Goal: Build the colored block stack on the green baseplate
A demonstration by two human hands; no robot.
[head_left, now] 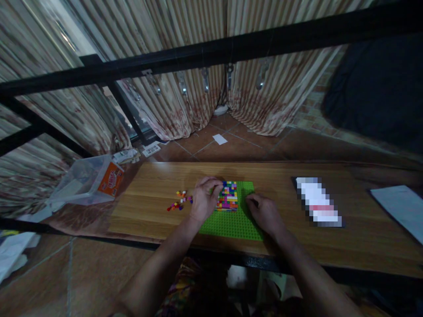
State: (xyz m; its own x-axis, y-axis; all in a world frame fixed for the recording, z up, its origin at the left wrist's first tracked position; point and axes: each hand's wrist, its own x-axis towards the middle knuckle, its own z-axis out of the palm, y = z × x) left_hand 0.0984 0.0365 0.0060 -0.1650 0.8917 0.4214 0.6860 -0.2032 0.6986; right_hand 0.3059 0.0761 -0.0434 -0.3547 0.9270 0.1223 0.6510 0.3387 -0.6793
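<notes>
A green studded baseplate (228, 225) lies on the wooden table, with a block of many-coloured toy bricks (229, 197) built up on it. My left hand (205, 199) is over the left side of that block, thumb and fingertips pinched together at its far left corner. What the pinch holds, if anything, is too small to make out. Beside the right edge of the baseplate rests my right hand (266, 214), its fingers curled in and closed. Whatever may be inside them is hidden. Small loose bricks (176, 205) are scattered left of my left hand, partly covered by it.
The wooden table (142, 193) carries a blurred-out flat object (319, 202) on the right and a white sheet (398, 204) at the far right. A clear plastic bin (84, 180) with an orange label stands past the left end. A black metal bar (205, 55) crosses ahead, before curtains.
</notes>
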